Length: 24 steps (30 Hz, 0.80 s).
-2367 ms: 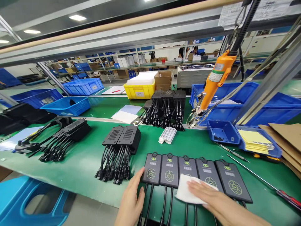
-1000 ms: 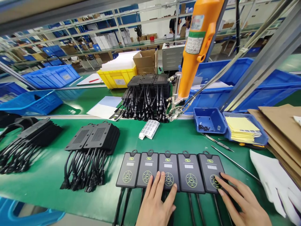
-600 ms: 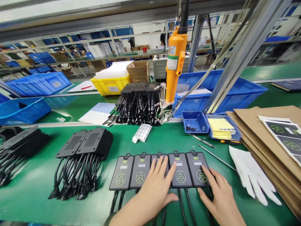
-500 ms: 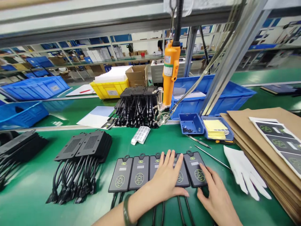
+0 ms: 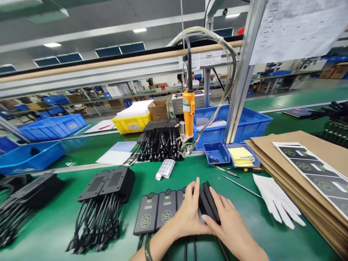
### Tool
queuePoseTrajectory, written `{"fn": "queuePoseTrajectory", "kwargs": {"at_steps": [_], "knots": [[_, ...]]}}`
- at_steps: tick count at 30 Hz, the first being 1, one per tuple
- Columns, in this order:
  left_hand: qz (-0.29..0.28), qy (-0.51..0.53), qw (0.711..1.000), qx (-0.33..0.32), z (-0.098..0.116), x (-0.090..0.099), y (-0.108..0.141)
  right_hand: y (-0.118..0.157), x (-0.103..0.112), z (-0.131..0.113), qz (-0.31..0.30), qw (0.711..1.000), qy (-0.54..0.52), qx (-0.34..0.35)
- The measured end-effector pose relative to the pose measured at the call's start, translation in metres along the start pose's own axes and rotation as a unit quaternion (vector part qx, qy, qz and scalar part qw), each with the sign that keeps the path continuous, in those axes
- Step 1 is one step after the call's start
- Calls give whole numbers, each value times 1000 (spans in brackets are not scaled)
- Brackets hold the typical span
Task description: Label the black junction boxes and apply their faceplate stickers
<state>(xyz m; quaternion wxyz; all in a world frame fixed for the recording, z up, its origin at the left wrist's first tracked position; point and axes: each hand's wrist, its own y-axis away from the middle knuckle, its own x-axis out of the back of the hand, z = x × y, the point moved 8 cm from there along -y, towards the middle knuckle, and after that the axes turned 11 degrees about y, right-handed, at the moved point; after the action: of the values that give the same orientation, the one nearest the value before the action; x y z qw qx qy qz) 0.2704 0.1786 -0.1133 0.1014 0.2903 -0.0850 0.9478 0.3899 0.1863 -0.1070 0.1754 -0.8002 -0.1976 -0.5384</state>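
Head view: two black controllers (image 5: 204, 206), tipped onto their edges, sit between the person's left hand (image 5: 189, 214) and right hand (image 5: 231, 219). Their long axes run away from the person, far ends angled slightly left. Neither hand is nearer; both touch, fingers curved along opposite sides, squeezing the pair together. Flat controllers (image 5: 146, 214) lie face-up just left, partly behind the left hand.

This is a factory assembly workshop: an orange electric screwdriver (image 5: 188, 113) hangs over a long green worktop (image 5: 196, 169), corded black control boxes (image 5: 115, 181) stand batched at left, blue plastic tubs (image 5: 56, 127) sit farther back, and cardboard cartons (image 5: 335, 71) stand far right.
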Motion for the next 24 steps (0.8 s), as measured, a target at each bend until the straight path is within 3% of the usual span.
{"fn": "queuePoseTrajectory", "kwargs": {"at_steps": [3, 6, 11, 16, 20, 24], "knots": [[-53, -144, 987, 52, -14, 9, 8, -8, -5, -14, 8, 997, 70, 23], [-54, -179, 980, 69, -15, 19, 11, -10, -3, -21, 32, 991, 124, 37], [25, -43, 998, 34, -3, 30, 18, -8, -2, -27, 57, 988, 126, 65], [31, 47, 998, 17, -1, 22, 20, -8, -11, -32, 31, 994, 73, 70], [28, 75, 997, 15, -4, 17, 21, 0, -7, -8, 38, 998, 32, 32], [19, 74, 996, 35, -11, 18, 26, 18, -19, 18, -53, 997, 32, 38]]}}
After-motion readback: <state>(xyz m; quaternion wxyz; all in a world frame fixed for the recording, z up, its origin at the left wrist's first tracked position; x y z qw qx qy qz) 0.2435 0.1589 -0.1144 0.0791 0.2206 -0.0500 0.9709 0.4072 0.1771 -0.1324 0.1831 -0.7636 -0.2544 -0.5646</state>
